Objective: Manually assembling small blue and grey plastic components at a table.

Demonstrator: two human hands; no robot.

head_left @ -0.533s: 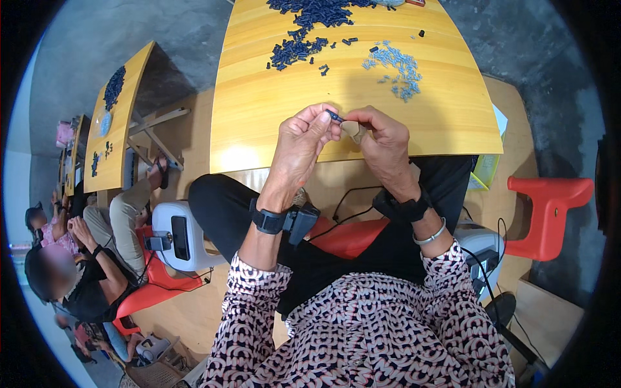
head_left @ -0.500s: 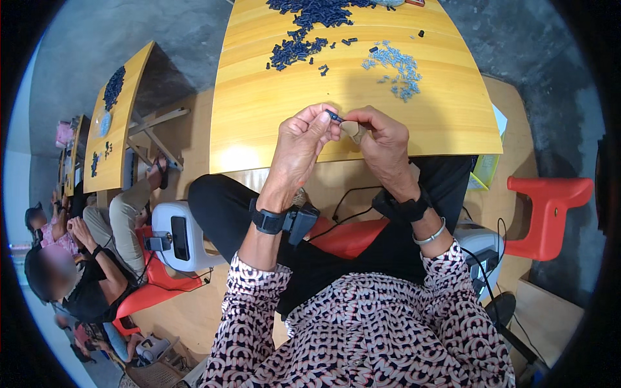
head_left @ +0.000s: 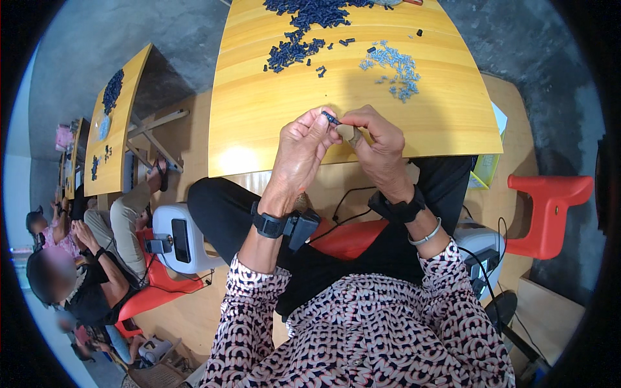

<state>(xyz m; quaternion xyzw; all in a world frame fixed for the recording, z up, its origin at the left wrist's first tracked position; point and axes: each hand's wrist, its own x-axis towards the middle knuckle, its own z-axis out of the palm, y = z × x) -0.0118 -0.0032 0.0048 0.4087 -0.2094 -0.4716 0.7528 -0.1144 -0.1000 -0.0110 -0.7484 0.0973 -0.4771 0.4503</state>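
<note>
Above the near edge of the yellow wooden table, my left hand pinches a small dark cylindrical piece between thumb and fingers. My right hand is closed in a pinch at that piece's right end, its fingertips nearly meeting those of the left. Whatever lies in the right pinch is too small and covered to make out. A tan covering wraps the right thumb. Beyond the hands lie a loose scatter of small pale grey pieces and a heap of dark cylindrical pieces.
A larger dark heap spreads at the table's far side. Red stools stand on the floor at right. Cables hang beneath the table edge. To the left, a person sits by another table bearing dark pieces.
Both hands have shifted very slightly left, still pinched together at the small dark piece. The heaps on the table look the same.
</note>
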